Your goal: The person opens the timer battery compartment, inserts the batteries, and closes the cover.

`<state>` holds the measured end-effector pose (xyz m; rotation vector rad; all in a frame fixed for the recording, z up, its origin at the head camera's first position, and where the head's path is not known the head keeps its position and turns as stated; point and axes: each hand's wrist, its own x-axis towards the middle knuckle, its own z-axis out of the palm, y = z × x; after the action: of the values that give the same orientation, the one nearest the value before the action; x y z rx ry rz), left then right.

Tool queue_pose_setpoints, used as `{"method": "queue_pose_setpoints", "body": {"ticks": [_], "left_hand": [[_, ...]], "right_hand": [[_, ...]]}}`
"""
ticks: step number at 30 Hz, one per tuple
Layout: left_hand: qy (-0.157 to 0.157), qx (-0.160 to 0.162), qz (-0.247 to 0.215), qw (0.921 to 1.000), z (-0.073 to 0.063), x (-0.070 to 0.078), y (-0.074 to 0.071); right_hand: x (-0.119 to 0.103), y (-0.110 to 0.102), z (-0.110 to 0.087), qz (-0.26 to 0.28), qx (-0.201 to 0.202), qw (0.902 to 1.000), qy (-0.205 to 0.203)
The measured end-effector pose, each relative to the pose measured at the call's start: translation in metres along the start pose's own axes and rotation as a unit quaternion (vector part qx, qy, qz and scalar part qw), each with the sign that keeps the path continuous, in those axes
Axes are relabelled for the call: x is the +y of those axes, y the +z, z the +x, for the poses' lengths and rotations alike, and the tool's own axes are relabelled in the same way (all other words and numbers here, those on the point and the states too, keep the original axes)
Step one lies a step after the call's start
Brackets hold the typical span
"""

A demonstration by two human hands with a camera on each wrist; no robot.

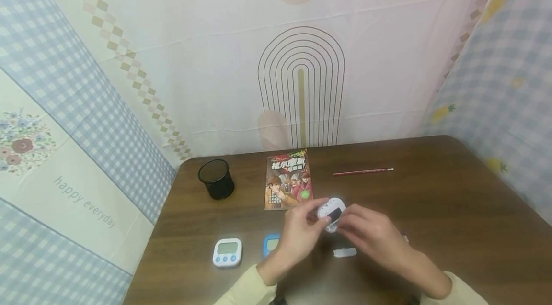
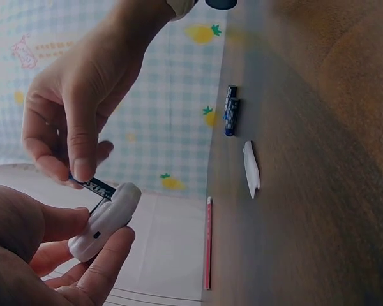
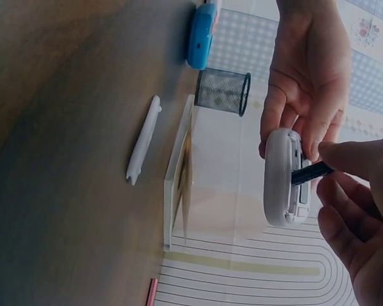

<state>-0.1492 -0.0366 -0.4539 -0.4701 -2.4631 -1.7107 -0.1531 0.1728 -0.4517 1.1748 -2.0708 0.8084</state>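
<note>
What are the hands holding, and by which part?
Left hand: white device, near its edge. Right hand: dark battery, by its outer end.

1. Display timers: two are counted, one white timer (image 1: 227, 253) and one blue timer (image 1: 270, 244).
2. White handheld device (image 1: 329, 209): one is counted.
3. Batteries: one held battery (image 3: 311, 173) is counted; two lying batteries (image 2: 231, 118) are apparently seen.
4. White cover piece (image 1: 345, 252): one is listed.
5. Book (image 1: 288, 180): one is listed.
6. Pencil (image 1: 363, 172): one is listed.
7. Mesh cup (image 1: 221, 187): one is listed.
8. Hands: two are recorded, left hand (image 1: 300, 231) and right hand (image 1: 375, 231).
</note>
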Motion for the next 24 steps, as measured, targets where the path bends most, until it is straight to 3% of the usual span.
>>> {"method": "queue_pose_setpoints", "body": {"ticks": [6, 12, 20, 24], "left_hand": [[-0.006, -0.004, 0.005, 1.0000, -0.001, 0.001, 0.001], [0.008, -0.004, 0.012, 0.9999, -0.001, 0.000, 0.000], [-0.004, -0.008, 0.013, 0.9999, -0.001, 0.000, 0.000], [0.005, -0.004, 0.018, 0.9998, -0.002, 0.001, 0.000]], "right_hand": [[0.001, 0.005, -0.002, 0.001, 0.012, 0.9995, -0.031], [0.004, 0.010, -0.002, -0.016, 0.037, 0.9973, -0.061], [0.003, 0.013, -0.005, -0.017, 0.023, 0.9981, -0.055], [0.002, 0.013, -0.006, -0.022, 0.015, 0.9987, -0.044]]}}
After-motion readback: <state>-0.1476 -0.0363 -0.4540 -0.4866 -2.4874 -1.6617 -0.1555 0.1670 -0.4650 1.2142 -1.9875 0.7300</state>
